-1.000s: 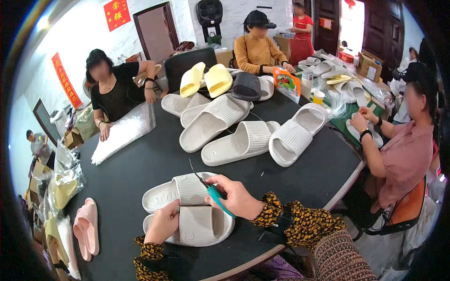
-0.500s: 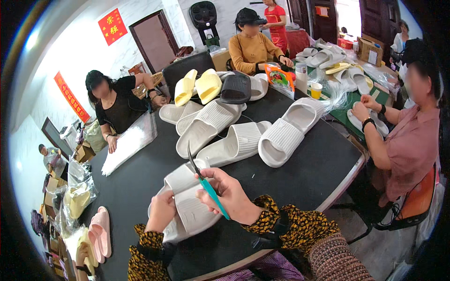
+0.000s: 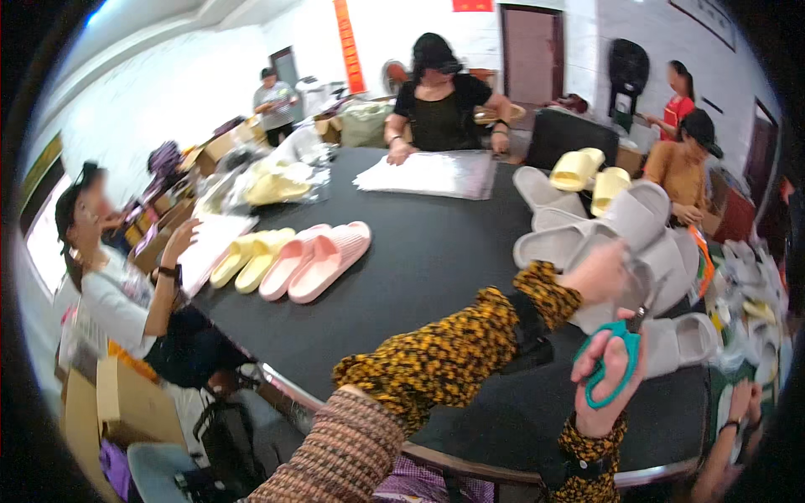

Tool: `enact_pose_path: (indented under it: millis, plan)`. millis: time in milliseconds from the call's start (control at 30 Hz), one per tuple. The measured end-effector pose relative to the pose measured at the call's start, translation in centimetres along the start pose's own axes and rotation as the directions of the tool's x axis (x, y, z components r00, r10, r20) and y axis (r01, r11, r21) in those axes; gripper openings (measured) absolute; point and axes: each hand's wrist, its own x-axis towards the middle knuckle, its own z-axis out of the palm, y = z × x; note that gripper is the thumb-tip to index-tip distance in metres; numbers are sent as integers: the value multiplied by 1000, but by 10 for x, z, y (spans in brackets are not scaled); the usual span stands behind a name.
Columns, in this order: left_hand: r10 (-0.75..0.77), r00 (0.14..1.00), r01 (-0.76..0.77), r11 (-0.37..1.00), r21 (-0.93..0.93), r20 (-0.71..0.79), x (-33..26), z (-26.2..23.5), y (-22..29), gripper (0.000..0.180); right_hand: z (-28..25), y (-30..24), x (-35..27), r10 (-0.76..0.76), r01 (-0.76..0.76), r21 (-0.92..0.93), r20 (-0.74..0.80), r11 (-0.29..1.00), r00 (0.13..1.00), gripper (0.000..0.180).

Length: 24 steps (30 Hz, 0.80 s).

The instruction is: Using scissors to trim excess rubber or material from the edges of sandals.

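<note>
My left hand (image 3: 597, 273) reaches over the pile of light grey slippers (image 3: 545, 245) at the right of the table. Motion smears its fingers, so whether they grip a slipper cannot be told. Lower right, my right hand (image 3: 612, 367) is closed on scissors (image 3: 632, 356) with teal handles, the dark blades pointing away from me toward the pile. One grey slipper (image 3: 694, 337) lies just beyond the blades. Two yellow slippers (image 3: 579, 170) rest among the grey ones at the far side.
On the black table (image 3: 419, 243), pink slippers (image 3: 329, 261) and pale yellow slippers (image 3: 251, 258) lie at left, near a bagged yellow bundle (image 3: 281, 184). Clear plastic bags (image 3: 436, 174) lie before a person in black (image 3: 449, 109). Another person (image 3: 117, 277) sits at the left edge.
The view has swung left. My left hand has left the grey slippers it held near me and moved over the pile. My right hand still holds the scissors, now lower and turned.
</note>
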Motion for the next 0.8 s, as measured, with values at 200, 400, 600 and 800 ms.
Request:
enact_pose_path:
  millis: [200, 400, 600, 800]
  plan:
    - [-52, 997, 41, 987, 157, 64, -57, -58, 5, 34, 4, 25, -7, 41, -25, -124, 131, 992, 991, 37]
    - [-253, 957, 287, 896, 338, -142, -125, -183, -38, 33, 11, 43, -18, 275, -234, -229, 169, 945, 946, 32]
    - [-373, 812, 576, 396, 715, -448, -234, -337, -101, 26, 22, 62, -26, 459, -380, -325, 219, 866, 861, 30]
    - [-401, 548, 825, 113, 554, -734, -323, -421, -127, 35, 16, 84, -30, 575, -452, -402, 270, 796, 772, 31]
